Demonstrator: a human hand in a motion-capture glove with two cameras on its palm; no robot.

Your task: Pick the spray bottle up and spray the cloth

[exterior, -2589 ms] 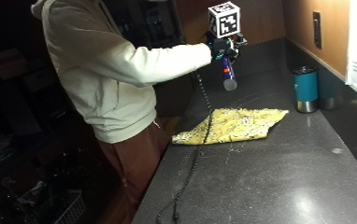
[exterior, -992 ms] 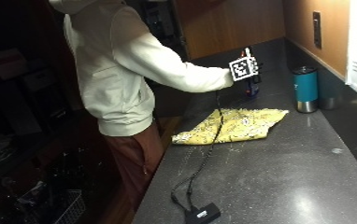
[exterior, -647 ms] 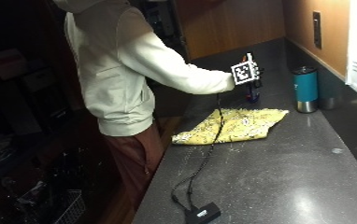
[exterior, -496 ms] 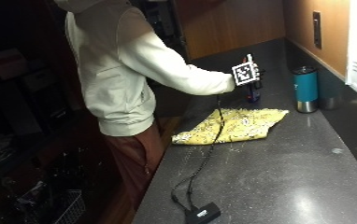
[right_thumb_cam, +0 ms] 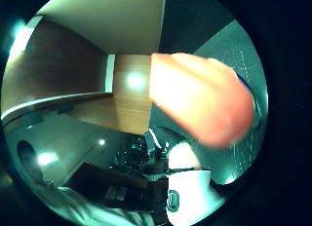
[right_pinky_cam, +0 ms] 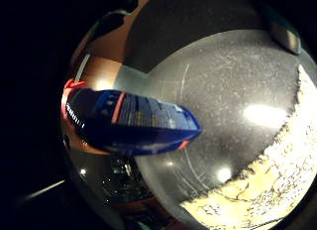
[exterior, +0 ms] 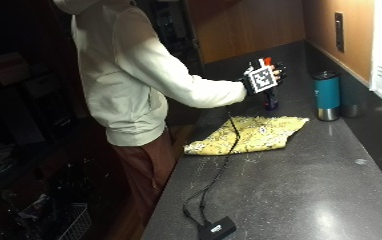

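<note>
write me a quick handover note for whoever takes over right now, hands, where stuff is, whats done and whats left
Right hand: gloved, holds the spray bottle upright, close above or on the counter just behind the cloth.
Cloth: yellow, crumpled flat on the counter, nothing on it but the glove cable.
Teal tumbler stands beside it, apart.
Done: bottle in hand.
Left: whether spraying has happened cannot be told; aim at the cloth and spray.

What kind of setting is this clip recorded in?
Probably a kitchen or break-room counter, dimly lit: a long dark speckled countertop along a wood-panelled wall with a wall outlet, and a teal travel tumbler standing on it near the yellow cloth.
</note>
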